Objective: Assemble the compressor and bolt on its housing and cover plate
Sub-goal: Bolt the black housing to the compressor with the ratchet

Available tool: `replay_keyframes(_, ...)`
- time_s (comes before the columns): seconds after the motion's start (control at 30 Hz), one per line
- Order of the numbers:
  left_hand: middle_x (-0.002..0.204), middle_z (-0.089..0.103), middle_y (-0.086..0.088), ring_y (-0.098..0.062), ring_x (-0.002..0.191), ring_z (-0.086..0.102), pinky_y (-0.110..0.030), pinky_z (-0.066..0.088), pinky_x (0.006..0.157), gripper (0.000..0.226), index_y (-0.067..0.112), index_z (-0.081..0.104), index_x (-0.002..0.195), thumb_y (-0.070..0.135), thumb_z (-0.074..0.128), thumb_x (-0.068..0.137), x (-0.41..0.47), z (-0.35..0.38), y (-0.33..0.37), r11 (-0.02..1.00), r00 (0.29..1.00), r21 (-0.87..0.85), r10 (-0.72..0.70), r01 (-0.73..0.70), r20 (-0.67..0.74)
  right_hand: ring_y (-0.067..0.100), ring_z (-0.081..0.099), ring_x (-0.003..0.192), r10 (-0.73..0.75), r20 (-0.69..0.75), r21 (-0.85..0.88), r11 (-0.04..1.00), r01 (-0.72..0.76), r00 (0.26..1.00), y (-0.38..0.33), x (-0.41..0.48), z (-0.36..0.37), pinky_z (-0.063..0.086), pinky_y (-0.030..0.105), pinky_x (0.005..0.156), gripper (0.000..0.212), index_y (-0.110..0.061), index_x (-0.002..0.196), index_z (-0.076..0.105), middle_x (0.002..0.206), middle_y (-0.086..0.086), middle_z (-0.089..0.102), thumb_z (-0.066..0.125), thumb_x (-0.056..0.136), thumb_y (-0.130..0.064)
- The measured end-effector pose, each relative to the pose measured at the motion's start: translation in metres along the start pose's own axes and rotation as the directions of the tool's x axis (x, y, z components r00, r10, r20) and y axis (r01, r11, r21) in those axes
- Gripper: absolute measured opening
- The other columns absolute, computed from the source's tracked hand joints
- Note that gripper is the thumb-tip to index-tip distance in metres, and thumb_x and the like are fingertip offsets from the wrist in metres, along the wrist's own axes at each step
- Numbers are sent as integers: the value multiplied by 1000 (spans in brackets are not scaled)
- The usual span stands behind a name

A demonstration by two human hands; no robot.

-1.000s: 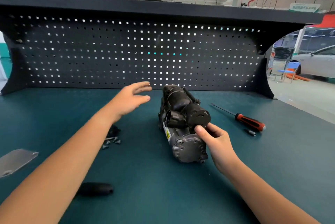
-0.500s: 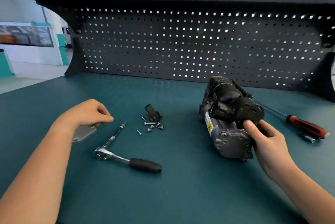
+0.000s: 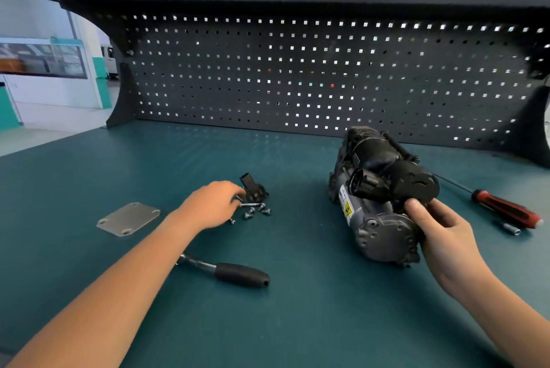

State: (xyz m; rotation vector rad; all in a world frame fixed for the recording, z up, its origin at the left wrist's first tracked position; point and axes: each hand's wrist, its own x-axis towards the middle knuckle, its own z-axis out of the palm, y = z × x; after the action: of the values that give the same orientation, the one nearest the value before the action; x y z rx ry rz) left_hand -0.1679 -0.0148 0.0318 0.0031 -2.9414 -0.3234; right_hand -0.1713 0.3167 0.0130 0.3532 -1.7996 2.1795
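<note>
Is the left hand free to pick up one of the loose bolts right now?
Probably yes. The left hand is right at the loose bolts, with its fingertips reaching them and nothing lying between. The small black part sits just behind, and the right hand grips the compressor, well clear.

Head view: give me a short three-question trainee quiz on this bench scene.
1. True or false: the right hand grips the compressor.
2. What lies nearest the left hand? A) loose bolts B) red screwdriver C) cover plate
3. Fill in: the head of the ratchet is hidden behind the left ____.
Key: 1 true; 2 A; 3 forearm.
</note>
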Motion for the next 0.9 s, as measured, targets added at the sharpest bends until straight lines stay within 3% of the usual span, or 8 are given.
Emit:
replay_keyframes(0.07, 129, 58, -2, -26, 115, 54, -39, 46, 92, 35, 23, 55, 129, 15, 44, 97, 5, 6, 0, 998, 1000, 65, -16, 15, 11, -2, 65, 74, 6, 2, -4, 1000, -6, 1000, -1, -1, 1, 49, 9, 65, 13, -25, 83, 75, 83, -12, 73, 66, 72, -25)
replay_keyframes(0.2, 116, 64, 3, -22, 103, 60, -37, 50, 85, 28, 28, 63, 115, 15, 48, 94, 7, 11, -4, 996, 1000, 94, -16, 15, 12, -2, 65, 74, 11, 25, 13, 1000, -11, 1000, -5, -3, 3, 48, 9, 64, 18, -35, 80, 76, 84, -11, 73, 66, 67, -29)
replay_keyframes(0.37, 105, 66, 6, -15, 94, 62, -29, 49, 80, 16, 25, 65, 102, 18, 56, 91, 9, 13, -6, 995, 999, 102, 14, -10, -29, -1, 65, 75, 7, 26, 11, 1000, -8, 1000, -6, -5, 4, 48, 9, 63, 21, -27, 80, 76, 84, -9, 74, 67, 61, -33)
replay_keyframes(0.47, 96, 68, 5, -11, 87, 62, -23, 46, 75, 7, 22, 66, 94, 18, 62, 89, 3, 3, -3, 999, 993, -26, 34, -38, -116, -1, 65, 75, 10, 34, -3, 1000, -10, 999, -6, -5, 4, 48, 9, 63, 12, -26, 79, 75, 82, -9, 74, 69, 69, -26)
replay_keyframes(0.53, 87, 69, 7, -4, 80, 62, -15, 44, 70, 11, 25, 65, 83, 14, 66, 86, -3, -7, 9, 976, 971, -197, 42, -90, -235, -2, 65, 74, 8, 45, -11, 1000, -7, 999, -8, -5, 4, 47, 9, 62, 16, -30, 81, 76, 81, -9, 73, 69, 67, -31)
replay_keyframes(0.63, 70, 69, 14, 4, 66, 62, -5, 44, 65, 26, 29, 64, 70, 6, 71, 80, -10, -21, 46, 847, 936, -480, 58, -230, -346, -1, 65, 76, 12, 48, -21, 1000, -11, 999, -8, -6, 4, 49, 11, 66, 28, -37, 82, 75, 83, -9, 74, 69, 56, -45)
replay_keyframes(0.77, 73, 70, 18, 1, 69, 65, -8, 48, 70, 26, 32, 67, 70, 8, 72, 78, -7, -32, 102, 679, 895, -623, 118, -388, -430, 4, 65, 80, 38, 26, -36, 999, -37, 999, -7, -6, 3, 50, 21, 74, 38, -25, 82, 76, 87, -4, 74, 71, 53, -49)
replay_keyframes(0.9, 67, 70, 12, -4, 68, 66, -18, 54, 72, 23, 28, 67, 70, 8, 72, 79, 14, -34, 139, 642, 902, -660, 125, -390, -412, 5, 64, 81, 59, 30, -49, 997, -57, 998, -6, -4, 2, 47, 21, 75, 14, -18, 86, 74, 88, -3, 73, 72, 73, -24)
